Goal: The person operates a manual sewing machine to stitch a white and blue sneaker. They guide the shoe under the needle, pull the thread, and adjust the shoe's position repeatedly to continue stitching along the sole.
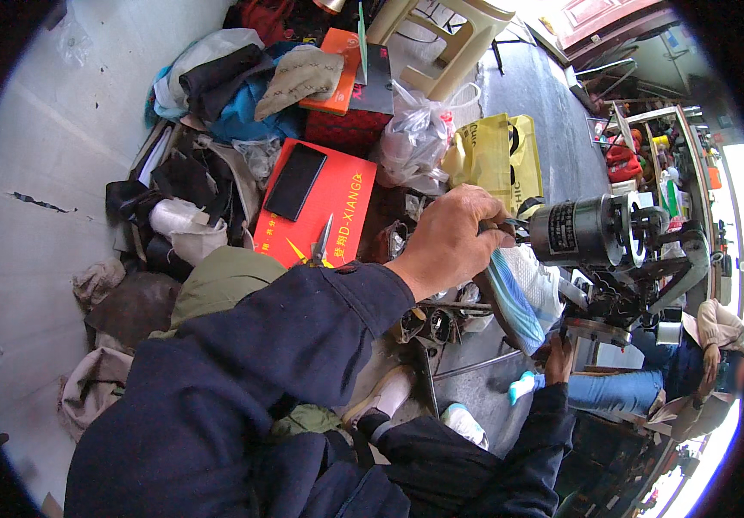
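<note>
I see the left hand [454, 235], thumb and finger pressed together on something too small to tell, beside the machine [572, 231] with its steel cylinder. The smooth, blue-striped piece [517, 302] slants long-ways down rightward toward the right hand [559, 358], whose grip I cannot tell.

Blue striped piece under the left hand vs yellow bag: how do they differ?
Colour: the blue striped piece is in shades of blue; the yellow bag has dark markings.
Shape: the piece shows as a long, narrow strip; the bag as a broader panel.
Place: the piece slants down below the left hand; the bag sits beyond that hand.
</note>
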